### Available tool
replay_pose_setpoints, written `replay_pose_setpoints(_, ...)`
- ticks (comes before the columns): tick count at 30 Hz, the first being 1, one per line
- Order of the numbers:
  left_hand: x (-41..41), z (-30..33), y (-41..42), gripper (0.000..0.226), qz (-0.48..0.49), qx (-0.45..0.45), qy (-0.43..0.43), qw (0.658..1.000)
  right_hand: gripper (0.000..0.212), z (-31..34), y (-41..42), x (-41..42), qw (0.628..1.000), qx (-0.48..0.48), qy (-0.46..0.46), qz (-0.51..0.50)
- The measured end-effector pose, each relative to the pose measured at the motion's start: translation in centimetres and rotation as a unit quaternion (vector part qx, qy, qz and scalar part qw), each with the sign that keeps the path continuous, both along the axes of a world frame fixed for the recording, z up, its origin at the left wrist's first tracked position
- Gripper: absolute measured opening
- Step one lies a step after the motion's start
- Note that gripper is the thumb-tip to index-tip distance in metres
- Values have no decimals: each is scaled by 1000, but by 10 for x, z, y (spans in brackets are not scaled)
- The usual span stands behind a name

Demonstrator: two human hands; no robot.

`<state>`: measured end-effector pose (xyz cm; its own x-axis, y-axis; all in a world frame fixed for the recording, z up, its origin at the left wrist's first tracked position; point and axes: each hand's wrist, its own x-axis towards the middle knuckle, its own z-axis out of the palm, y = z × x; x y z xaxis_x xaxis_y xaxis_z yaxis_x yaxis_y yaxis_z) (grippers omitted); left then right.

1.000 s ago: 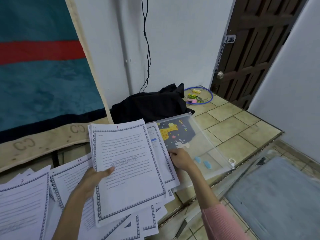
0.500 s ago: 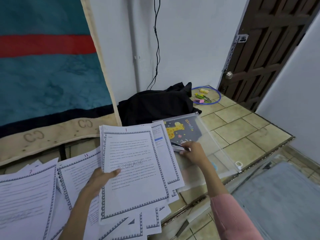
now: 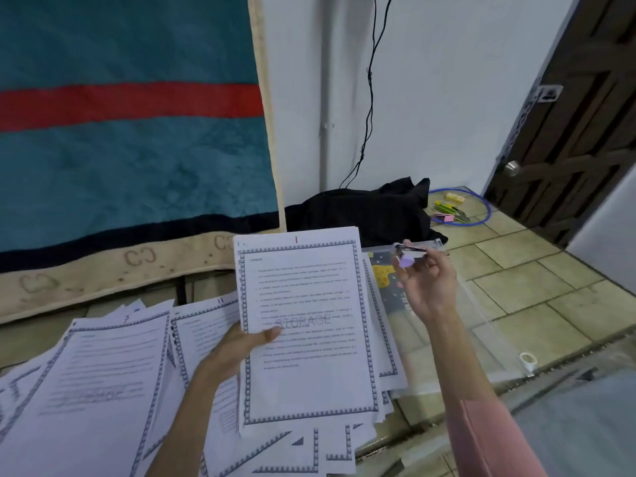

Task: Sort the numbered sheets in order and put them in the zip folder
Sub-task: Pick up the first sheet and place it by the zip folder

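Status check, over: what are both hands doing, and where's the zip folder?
Left hand holds sorted stack, sheet 1 on top. Right hand pinches zip folder at its top edge, lifting it. Loose sheets lie left, unsorted.

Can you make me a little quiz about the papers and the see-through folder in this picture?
1. True or false: the left hand holds a stack of sheets with a red 1 at the top.
2. What does the right hand pinch? A) the door knob B) the top edge of the zip folder C) the black cloth
3. Fill in: the big grey word printed across the top sheet is ____.

Key: 1 true; 2 B; 3 STORAGE
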<state>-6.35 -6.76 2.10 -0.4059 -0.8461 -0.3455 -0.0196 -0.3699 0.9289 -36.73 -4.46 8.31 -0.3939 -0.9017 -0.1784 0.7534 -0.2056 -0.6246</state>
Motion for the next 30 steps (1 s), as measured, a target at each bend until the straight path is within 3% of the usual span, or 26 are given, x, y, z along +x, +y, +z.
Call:
replay_pose_setpoints(1,1,4,1,95,-3,-5,8,1000,6,1,-2,3,998,-24,-59,-14)
replay_pose_setpoints(3,3,12,2,92,2,-22,18,1000,21,3,-2,8,1000,-16,-11,11)
replay_pose_setpoints(5,4,22,2,86,16,-55,16,998,44,3,1,16,975,19,198,95)
replay_pose_setpoints(7,5,32,2,67,39,-83,6,996,64,3,5,33,889,21,428,160)
replay_pose_setpoints(9,4,42,3,42,66,-113,-7,991,57,4,5,52,846,9,509,161)
replay_pose_setpoints(14,10,52,6,39,115,-178,-31,977,52,12,0,69,846,25,516,131)
replay_pose_setpoints(18,16,39,11,34,199,-188,-42,961,13,11,10,76,853,12,495,167)
replay_pose_setpoints(23,8,38,13,49,254,-173,-22,951,18,13,11,82,871,-5,467,155)
replay_pose_setpoints(27,8,34,12,25,229,-172,-51,957,21,8,12,84,872,-2,463,162)
replay_pose_setpoints(30,9,26,16,30,221,-153,-63,961,17,-5,12,84,866,12,467,181)
